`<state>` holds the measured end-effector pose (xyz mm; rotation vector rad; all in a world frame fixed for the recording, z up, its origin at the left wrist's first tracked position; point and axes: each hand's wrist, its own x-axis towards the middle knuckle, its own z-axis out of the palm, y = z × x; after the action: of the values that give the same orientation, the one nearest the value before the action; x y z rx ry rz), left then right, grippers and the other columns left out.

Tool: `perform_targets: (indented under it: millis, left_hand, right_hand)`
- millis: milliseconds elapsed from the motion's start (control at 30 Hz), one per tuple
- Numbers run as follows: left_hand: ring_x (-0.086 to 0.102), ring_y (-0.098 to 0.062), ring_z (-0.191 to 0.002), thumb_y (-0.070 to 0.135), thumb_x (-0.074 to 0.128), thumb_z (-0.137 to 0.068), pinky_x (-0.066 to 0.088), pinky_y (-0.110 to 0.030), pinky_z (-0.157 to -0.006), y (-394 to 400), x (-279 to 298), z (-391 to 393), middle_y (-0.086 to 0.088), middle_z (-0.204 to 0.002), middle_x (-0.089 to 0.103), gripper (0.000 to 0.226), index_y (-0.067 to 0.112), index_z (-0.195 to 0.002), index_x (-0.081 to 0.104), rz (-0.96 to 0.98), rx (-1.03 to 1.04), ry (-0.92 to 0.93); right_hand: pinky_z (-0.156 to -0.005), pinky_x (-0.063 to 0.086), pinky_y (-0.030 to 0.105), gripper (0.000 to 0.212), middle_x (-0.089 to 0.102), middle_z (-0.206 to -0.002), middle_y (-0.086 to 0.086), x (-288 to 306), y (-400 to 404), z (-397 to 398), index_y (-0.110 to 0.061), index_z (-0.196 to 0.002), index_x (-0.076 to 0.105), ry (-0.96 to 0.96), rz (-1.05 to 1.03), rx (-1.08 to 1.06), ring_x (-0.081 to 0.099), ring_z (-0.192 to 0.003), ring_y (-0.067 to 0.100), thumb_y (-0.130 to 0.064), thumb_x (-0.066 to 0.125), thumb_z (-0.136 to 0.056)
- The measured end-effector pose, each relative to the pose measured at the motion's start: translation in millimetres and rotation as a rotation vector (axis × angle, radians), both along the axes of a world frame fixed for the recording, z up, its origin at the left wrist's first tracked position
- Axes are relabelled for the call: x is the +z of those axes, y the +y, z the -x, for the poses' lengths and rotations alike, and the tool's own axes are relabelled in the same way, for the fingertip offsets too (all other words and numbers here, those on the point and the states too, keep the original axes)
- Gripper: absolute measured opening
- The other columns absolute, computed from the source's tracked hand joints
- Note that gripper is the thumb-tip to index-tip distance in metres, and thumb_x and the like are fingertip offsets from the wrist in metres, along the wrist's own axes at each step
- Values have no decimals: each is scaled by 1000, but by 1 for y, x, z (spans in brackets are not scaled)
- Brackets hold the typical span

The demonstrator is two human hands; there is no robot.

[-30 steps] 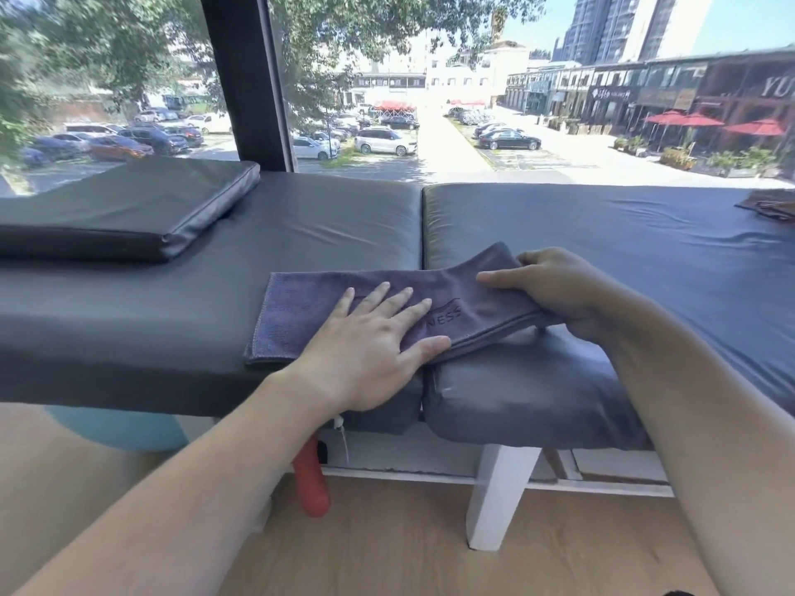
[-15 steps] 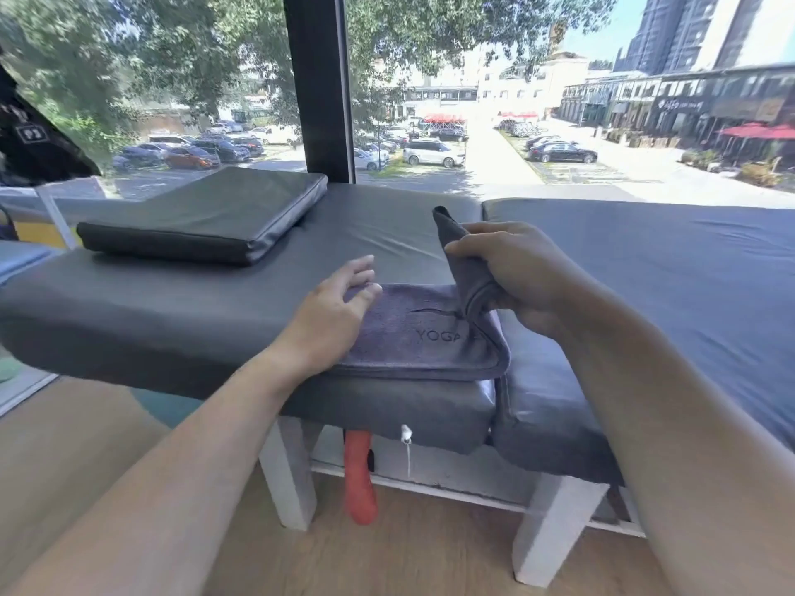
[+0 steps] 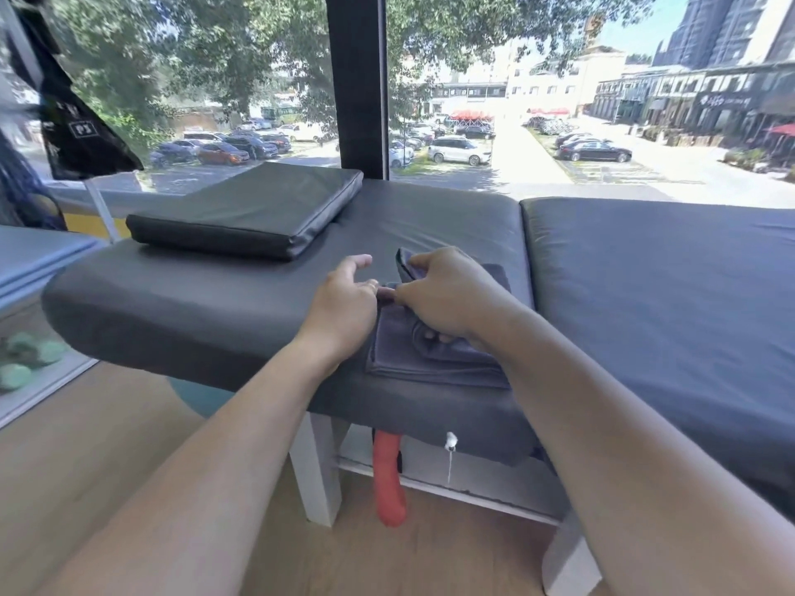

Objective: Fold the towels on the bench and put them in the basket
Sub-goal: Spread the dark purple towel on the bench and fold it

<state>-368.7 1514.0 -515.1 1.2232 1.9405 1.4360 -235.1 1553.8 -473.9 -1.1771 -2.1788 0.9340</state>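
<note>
Right hand (image 3: 447, 294) clenched on a raised fold of the purple towel (image 3: 430, 359), thumb and fingers pinching the cloth. Left hand (image 3: 344, 303) relaxed, fingertips touching the towel's left edge. Towel folded small, lying at the front edge of the grey bench (image 3: 215, 294). No print readable on the towel. Flat cushion (image 3: 249, 212) behind. Black banner (image 3: 81, 131) at left, white mark blurred.

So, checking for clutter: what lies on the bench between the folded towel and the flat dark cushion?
Bare grey bench pad only, seen in the head view, between towel and cushion; the left hand hovers at the towel's edge.
</note>
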Motion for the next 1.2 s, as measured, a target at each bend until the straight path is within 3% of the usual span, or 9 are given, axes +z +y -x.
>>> perform_targets:
  millis: [100, 267, 400, 500, 633, 833, 900, 1033, 1200]
  left_hand:
    - [61, -24, -123, 35, 47, -92, 43, -46, -111, 3, 0, 2, -3, -127, 69, 51, 25, -141, 54, 8, -2, 10]
    - [57, -17, -127, 38, 55, -99, 42, -39, -111, -1, 1, 1, 1, -139, 61, 46, 22, -142, 54, 11, 6, 24]
    - [63, -8, -68, 37, 60, -97, 47, -28, -69, 1, 0, 0, -3, -108, 70, 41, 24, -136, 57, -13, 13, 6]
    - [69, -13, -92, 35, 68, -92, 52, -31, -85, 1, -2, 1, 0, -107, 74, 44, 25, -133, 57, -4, 7, 14]
    - [74, -19, -85, 22, 76, -87, 58, -43, -88, -1, -3, -1, -1, -90, 76, 45, 25, -128, 59, -6, 17, -6]
    - [44, 0, -42, 25, 74, -89, 38, -15, -51, -4, 6, -5, 15, -43, 44, 31, 24, -117, 64, -38, 102, 47]
    - [56, -3, -55, 32, 75, -88, 44, -19, -60, -7, 10, -7, 13, -56, 57, 39, 25, -123, 61, 27, 82, 112]
    - [59, -23, -122, 54, 75, -80, 44, -34, -102, -15, 20, -6, -5, -129, 66, 67, 28, -138, 54, 235, 46, 294]
    - [55, -22, -127, 42, 74, -88, 38, -26, -91, -21, 25, -13, -4, -142, 58, 61, 28, -143, 51, 309, -52, 404]
  right_hand:
    - [-48, 56, 38, 44, 71, -67, 13, -3, -3, 7, -3, -125, 57, -56, -49, 5, 68, -53, 30, -26, 63, -88]
    - [-57, 62, 42, 60, 73, -68, 12, -6, -2, 11, -6, -140, 38, -87, -64, -3, 73, -58, 31, -24, 58, -86]
    - [-47, 55, 32, 83, 76, -75, 6, -4, 0, 7, -11, -159, 13, -11, 124, 57, 74, -58, 26, -20, 61, -91]
    - [-44, 49, 24, 64, 78, -84, 3, 11, 6, -15, -18, -152, 37, 132, 184, 60, 70, -52, 19, -9, 61, -93]
    - [-79, 59, 35, 48, 76, -93, -1, 11, 34, -47, -38, -121, 64, -50, -160, -211, 74, -77, 17, -30, 66, -74]
    - [-100, 50, 45, 51, 66, -125, 0, 4, 39, -70, -36, -130, 61, -321, -181, -283, 60, -118, 26, -51, 70, -82]
    - [-100, 50, 45, 46, 65, -125, 2, 3, 40, -71, -32, -126, 64, -367, -179, -265, 59, -118, 28, -54, 68, -85]
    - [-101, 49, 45, 47, 65, -118, 2, 0, 41, -69, -28, -124, 64, -441, -150, -238, 59, -115, 27, -58, 61, -89]
    - [-74, 62, 41, 50, 66, -81, -2, 0, 39, -67, -20, -122, 62, -451, -81, -209, 73, -64, 28, -60, 54, -92]
